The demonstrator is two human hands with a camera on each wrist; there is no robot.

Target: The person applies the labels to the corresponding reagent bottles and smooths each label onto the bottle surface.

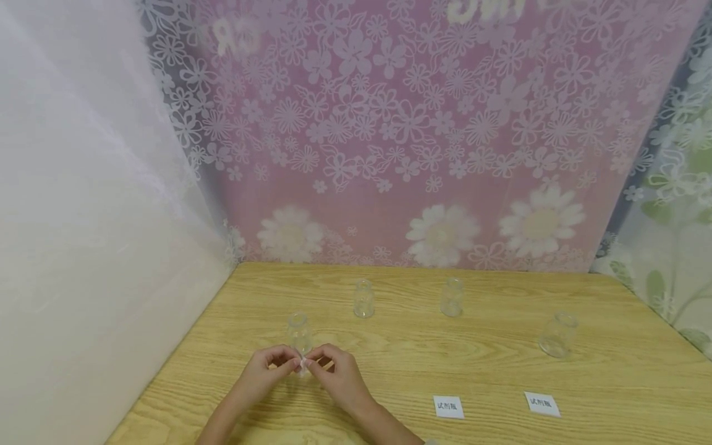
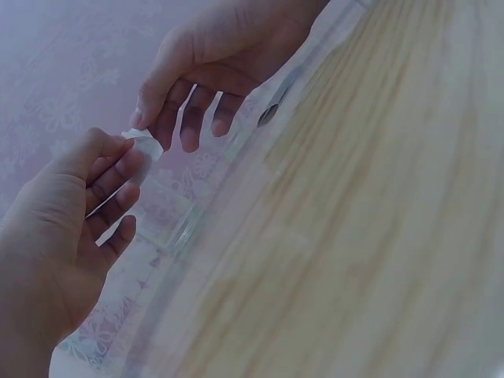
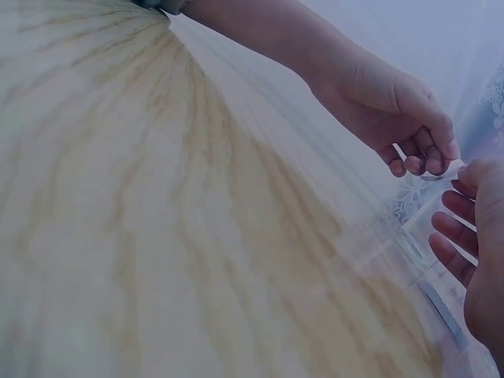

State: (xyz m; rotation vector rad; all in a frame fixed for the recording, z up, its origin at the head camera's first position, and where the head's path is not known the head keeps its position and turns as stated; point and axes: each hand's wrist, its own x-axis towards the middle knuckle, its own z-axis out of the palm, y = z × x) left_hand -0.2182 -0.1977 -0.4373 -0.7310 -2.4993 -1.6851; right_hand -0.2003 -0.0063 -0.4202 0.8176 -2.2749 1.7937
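Observation:
Both hands meet at a small, thin white label point(image 1: 303, 364) over the table, in front of a clear glass bottle point(image 1: 300, 330). My left hand point(image 1: 264, 372) pinches one side of the label between thumb and index finger. From the other side my right hand point(image 1: 340, 377) pinches it too, thumb and fingertips close to the left ones. In the left wrist view the label point(image 2: 146, 148) looks bent, its printing not visible. The other fingers of both hands are loosely bent. The bottle stands upright just beyond the fingertips, its lower part hidden by them.
More clear glass bottles stand farther back, one in the middle point(image 1: 364, 300), one right of it point(image 1: 452, 298) and one at the right point(image 1: 558, 337). Two white printed labels point(image 1: 448, 406) point(image 1: 542, 403) lie near the front. Patterned curtains point(image 1: 389, 123) border the wooden table point(image 1: 400, 358).

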